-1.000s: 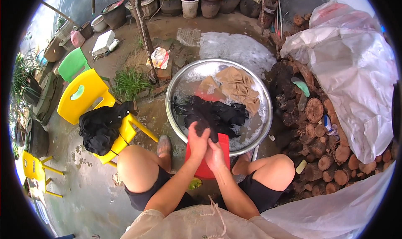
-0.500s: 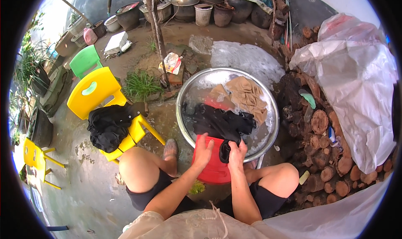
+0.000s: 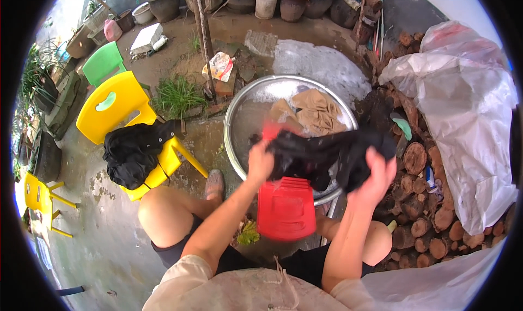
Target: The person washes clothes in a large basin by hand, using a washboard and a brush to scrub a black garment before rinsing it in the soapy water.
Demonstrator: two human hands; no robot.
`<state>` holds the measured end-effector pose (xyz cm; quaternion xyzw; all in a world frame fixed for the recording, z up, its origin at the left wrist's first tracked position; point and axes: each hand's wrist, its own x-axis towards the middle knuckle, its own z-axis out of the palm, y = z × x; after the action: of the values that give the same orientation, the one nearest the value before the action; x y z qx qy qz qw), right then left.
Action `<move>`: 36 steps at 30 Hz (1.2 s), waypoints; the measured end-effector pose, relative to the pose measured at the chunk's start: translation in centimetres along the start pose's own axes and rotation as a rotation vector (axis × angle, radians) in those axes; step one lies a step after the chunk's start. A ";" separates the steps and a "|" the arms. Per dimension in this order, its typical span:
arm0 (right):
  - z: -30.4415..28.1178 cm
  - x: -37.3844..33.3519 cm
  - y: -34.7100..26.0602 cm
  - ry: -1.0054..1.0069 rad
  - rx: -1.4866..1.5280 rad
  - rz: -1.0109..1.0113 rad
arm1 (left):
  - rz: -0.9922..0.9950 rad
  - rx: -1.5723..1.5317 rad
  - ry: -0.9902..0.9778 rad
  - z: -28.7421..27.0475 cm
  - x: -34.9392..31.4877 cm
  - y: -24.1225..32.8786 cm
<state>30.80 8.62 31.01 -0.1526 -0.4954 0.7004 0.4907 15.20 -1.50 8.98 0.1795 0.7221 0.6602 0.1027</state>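
Note:
A wet black garment is stretched out sideways above the front of a round metal basin. My left hand, somewhat blurred, is closed on the garment's left end. Raised at the right rim, my right hand grips the bunched other end. Between my knees a red plastic washboard slants into the basin, its upper part covered by the garment. Light brown cloth lies in the sudsy water at the far side of the basin.
A yellow chair at my left carries another black garment; a green chair stands behind it. Stacked logs under plastic sheeting crowd the right side. Foam spreads on the ground beyond the basin.
The black garment has been lifted off the washboard and spread sideways. My right hand has moved up and to the right with its end, and my left hand has moved slightly farther forward.

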 end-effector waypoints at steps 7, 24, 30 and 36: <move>1.2 12.2 11.7 -0.620 -0.613 0.130 | 0.031 0.126 0.159 -3.8 7.6 3.6; -12.2 -7.0 27.1 -0.563 -1.648 0.128 | 0.130 1.295 -0.401 -1.9 2.3 -10.0; -11.7 -6.9 26.7 -0.556 -1.647 0.099 | -0.029 1.335 -0.570 -2.1 5.5 -11.0; -11.6 -6.4 26.6 -0.537 -1.654 0.118 | -0.046 1.322 -0.633 -1.2 6.4 -13.8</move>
<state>27.67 8.86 1.47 -0.3150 -0.9353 0.1523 0.0519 7.16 -0.95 -3.99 0.3709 0.9089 0.0007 0.1906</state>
